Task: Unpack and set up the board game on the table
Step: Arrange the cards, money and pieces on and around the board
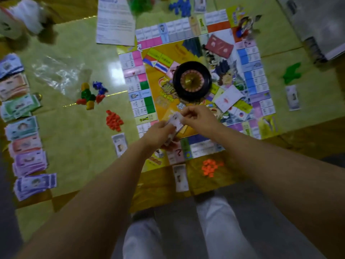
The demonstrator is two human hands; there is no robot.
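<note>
The left hand [160, 131] is curled round a small stack of cards [175, 121], which it holds above the near edge of the board [136, 75]. The right hand [197, 116] meets the same stack from the other side. Its thumb and fingers are closed to a narrow pinch on the upper edge of the cards. Blur hides whether it grips one card or several.

Layout of the desk [74, 137], left to right:

- Stacks of banknotes [20, 128] lie in a column along the far left edge, sorted by colour.
- A crumpled clear bag [57, 71] lies right of the banknotes.
- A cluster of mixed coloured tokens [91, 94] lies just beyond the bag.
- A pile of red pieces [113, 120] sits beside the left edge of the board, with a single note [119, 144] near it.
- A printed sheet [115, 21] overlaps the far left corner of the board.
- The board lies flat and open. A black wheel [192, 81] stands at its centre.
- A red deck [219, 46] lies on the board beyond the wheel. A white deck [230, 98] lies on the board to the right of the wheel.
- A pile of orange pieces [210, 168] sits just off the near edge of the board.
- Green pieces [291, 72] lie on the desk well to the right of the board.
</note>
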